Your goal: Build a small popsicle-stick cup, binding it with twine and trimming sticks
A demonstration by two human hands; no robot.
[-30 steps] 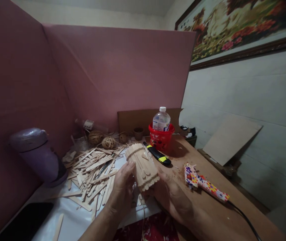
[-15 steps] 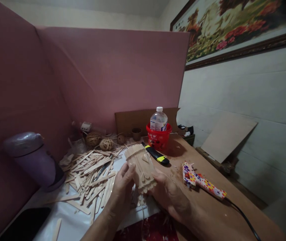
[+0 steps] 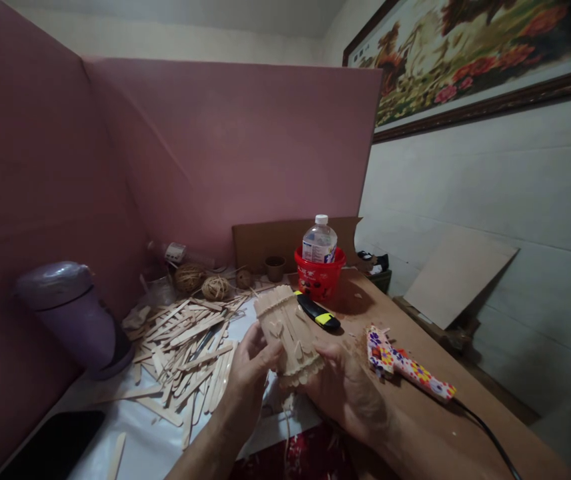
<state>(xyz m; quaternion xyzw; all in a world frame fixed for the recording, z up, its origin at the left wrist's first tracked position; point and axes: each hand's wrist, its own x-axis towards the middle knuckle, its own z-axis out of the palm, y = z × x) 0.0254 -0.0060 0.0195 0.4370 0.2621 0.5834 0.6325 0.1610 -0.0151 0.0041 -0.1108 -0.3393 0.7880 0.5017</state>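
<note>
I hold a small round holder made of pale wooden craft sticks [image 3: 288,327] between both hands, just above the table. My left hand [image 3: 251,372] grips its left side with fingers curled round it. My right hand [image 3: 346,387] cups its lower right side. Small wooden hearts are stuck on the holder's side. A heap of loose craft sticks [image 3: 190,347] lies on a white sheet to the left of my hands.
A flower-patterned glue gun [image 3: 408,367] with a black cord lies on the brown table [image 3: 465,413] to the right. A black and yellow cutter [image 3: 318,313], a red tub [image 3: 319,279] with a water bottle, twine balls [image 3: 215,287], a purple jug [image 3: 73,313] and a dark phone [image 3: 50,443] stand around. Pink boards enclose the back and left.
The stick holder has been turned in my hands, so a heart now shows on its left side. Both hands stay on it.
</note>
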